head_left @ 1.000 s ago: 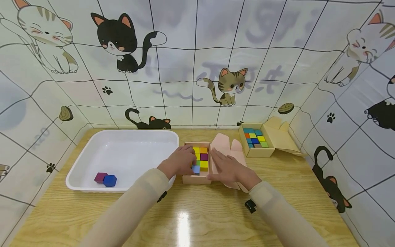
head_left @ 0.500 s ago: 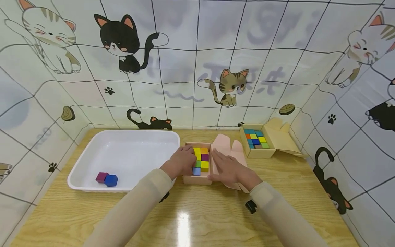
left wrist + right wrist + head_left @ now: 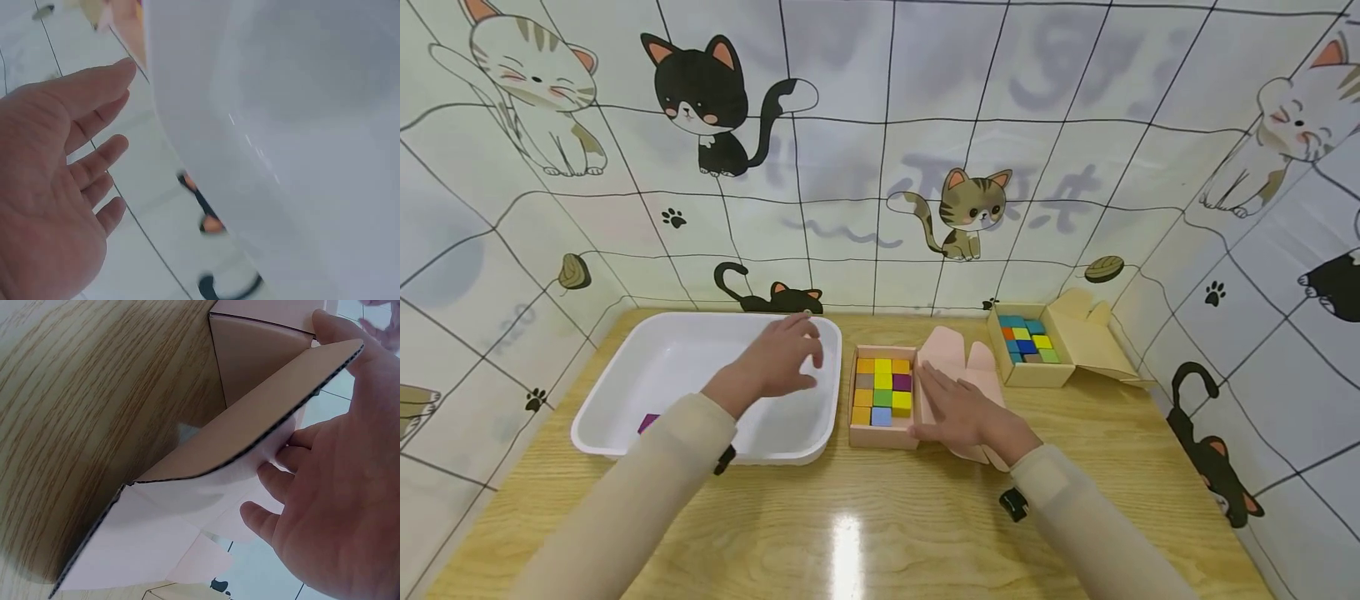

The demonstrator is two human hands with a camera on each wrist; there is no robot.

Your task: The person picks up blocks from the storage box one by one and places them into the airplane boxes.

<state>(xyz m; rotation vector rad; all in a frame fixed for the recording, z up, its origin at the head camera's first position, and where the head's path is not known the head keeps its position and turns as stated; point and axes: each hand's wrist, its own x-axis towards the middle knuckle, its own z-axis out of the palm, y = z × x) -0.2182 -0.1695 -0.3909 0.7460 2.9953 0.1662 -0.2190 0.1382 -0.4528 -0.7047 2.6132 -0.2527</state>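
Raised over the white tray (image 3: 831,375), my left hand (image 3: 778,357) has loosely bent fingers and holds nothing; its bare palm shows in the left wrist view. My right hand (image 3: 958,410) rests on the opened lid (image 3: 942,343) of a pink cardboard box, its fingers fairly straight. In the right wrist view the fingertips touch a lid flap (image 3: 269,419). The pink box (image 3: 883,438) holds rows of coloured cubes, among them a green cube (image 3: 883,397), a purple cube (image 3: 902,382) and a light blue cube (image 3: 882,417). In the tray, a magenta cube (image 3: 647,422) is partly hidden by my left sleeve.
At the back right stands a yellowish cardboard box (image 3: 1037,377) of coloured cubes, its lid (image 3: 1093,337) folded out to the right. A cat-printed sheet (image 3: 850,150) rises behind and beside the wooden table (image 3: 925,533).
My left hand has left the pink box and moved left over the tray, uncovering the box's left column of cubes. My left sleeve now hides the blue cube. The right hand stays on the lid.
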